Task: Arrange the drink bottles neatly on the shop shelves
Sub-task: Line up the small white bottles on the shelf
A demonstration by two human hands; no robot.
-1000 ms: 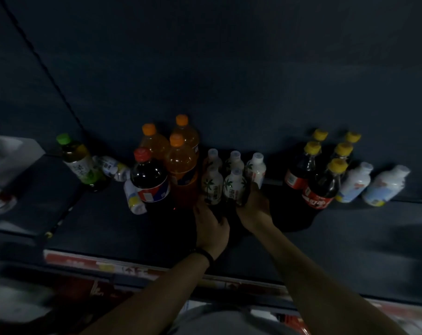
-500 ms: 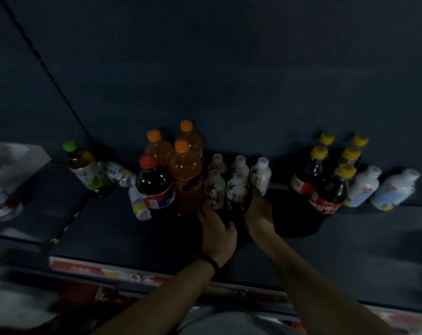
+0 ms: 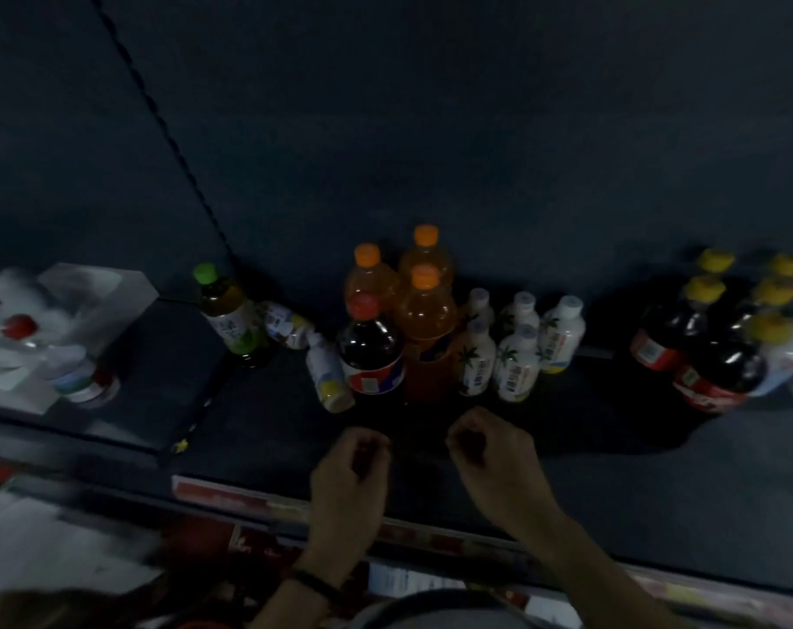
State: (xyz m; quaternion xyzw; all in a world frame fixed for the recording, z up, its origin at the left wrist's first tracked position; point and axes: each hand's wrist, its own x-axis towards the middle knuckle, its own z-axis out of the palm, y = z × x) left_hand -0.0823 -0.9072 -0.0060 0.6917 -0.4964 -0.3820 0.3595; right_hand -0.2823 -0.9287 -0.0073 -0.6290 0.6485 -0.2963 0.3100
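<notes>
On the dark shelf (image 3: 580,451) several small white bottles with palm labels (image 3: 516,361) stand in a tight group. To their left are three orange-capped bottles (image 3: 426,311) and a red-capped cola bottle (image 3: 371,351). My left hand (image 3: 349,478) and my right hand (image 3: 494,456) hover just in front of the white bottles, apart from them. Both hands are loosely curled and hold nothing. Two small bottles (image 3: 326,376) lie on their sides beside the cola. A green-capped tea bottle (image 3: 229,313) stands further left.
Dark bottles with yellow caps (image 3: 721,365) stand at the right, with pale bottles (image 3: 789,356) leaning behind them at the frame edge. The neighbouring shelf section at the left holds blurred white packaged goods (image 3: 31,347). A red price strip (image 3: 222,492) runs along the shelf front.
Both hands have let go of the white palm-label bottles and pulled back toward me. The bottles stay standing in their group.
</notes>
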